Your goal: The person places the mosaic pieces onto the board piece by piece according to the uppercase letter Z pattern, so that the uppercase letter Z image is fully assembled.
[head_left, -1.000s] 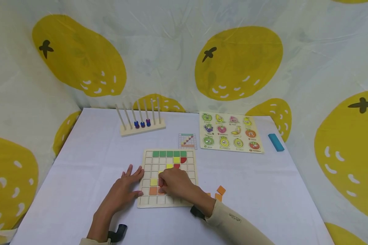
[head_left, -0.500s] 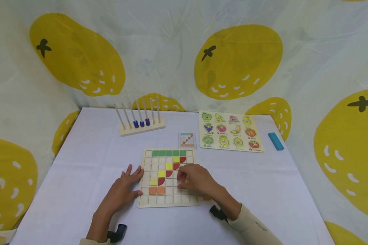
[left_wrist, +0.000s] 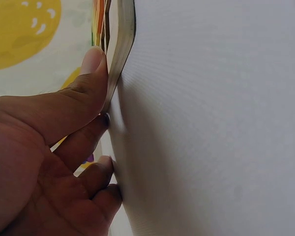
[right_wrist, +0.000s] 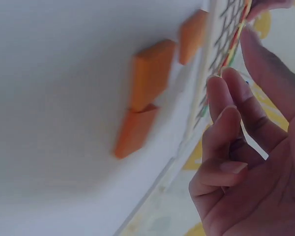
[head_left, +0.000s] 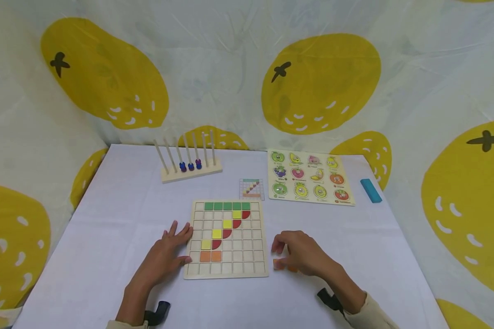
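Note:
A square wooden grid board (head_left: 248, 269) lies on the white table, with green tiles (head_left: 227, 206) along its top row. Yellow tiles (head_left: 217, 234) and red quarter-round tiles (head_left: 227, 233) step diagonally below, and two orange tiles (head_left: 211, 256) sit side by side near the bottom. My left hand (head_left: 164, 258) touches the board's left edge with spread fingers and thumb. To the right of the board, my right hand (head_left: 300, 252) is just above loose orange tiles (right_wrist: 152, 71), partly hiding them in the head view. Its fingers are loosely bent, with nothing between them in the right wrist view.
Behind the board lies a small pattern card (head_left: 251, 189). A wooden peg stand (head_left: 192, 173) with blue beads stands at the back left. A fruit puzzle board (head_left: 310, 178) and a teal block (head_left: 371, 190) lie at the back right.
My right hand has moved right from the orange tiles on the board, across the grid, to the loose orange tiles beside it. The left hand has stayed at the board's edge.

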{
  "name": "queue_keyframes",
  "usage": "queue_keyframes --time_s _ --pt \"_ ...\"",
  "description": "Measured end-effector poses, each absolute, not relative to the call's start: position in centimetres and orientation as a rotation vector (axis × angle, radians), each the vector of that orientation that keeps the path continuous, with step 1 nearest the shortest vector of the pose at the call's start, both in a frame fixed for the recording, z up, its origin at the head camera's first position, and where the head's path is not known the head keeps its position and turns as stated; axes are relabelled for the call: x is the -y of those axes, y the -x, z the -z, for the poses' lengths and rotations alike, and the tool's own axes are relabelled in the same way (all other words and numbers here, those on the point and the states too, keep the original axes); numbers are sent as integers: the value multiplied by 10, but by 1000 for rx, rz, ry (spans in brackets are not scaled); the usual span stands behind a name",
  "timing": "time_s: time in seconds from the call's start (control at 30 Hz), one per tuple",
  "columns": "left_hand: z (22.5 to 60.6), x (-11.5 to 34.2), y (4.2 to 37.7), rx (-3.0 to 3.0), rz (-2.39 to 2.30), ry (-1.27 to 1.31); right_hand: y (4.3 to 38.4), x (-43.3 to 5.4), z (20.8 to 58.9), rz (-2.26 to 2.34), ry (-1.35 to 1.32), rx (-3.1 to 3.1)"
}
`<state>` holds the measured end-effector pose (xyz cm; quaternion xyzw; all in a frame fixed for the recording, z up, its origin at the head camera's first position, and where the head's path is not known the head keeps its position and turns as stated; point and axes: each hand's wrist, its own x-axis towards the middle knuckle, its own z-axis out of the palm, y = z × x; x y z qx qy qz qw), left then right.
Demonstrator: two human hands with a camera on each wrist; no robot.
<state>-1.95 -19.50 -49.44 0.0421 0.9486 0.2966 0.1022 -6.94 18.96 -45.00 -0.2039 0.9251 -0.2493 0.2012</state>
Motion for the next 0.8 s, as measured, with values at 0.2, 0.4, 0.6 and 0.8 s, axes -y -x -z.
queue_keyframes --time_s 0.2,0.4,0.6,0.8 --pt "494 196 19 -2796 -877 -118 62 -196 461 604 645 -2611" --pt "495 196 18 -2804 -880 -141 62 -191 466 580 654 -2619" --pt "495 196 17 -2807 -882 -144 64 -187 466 576 671 -2634" --pt "494 196 18 -2805 -880 -149 67 -186 467 587 614 -2623"
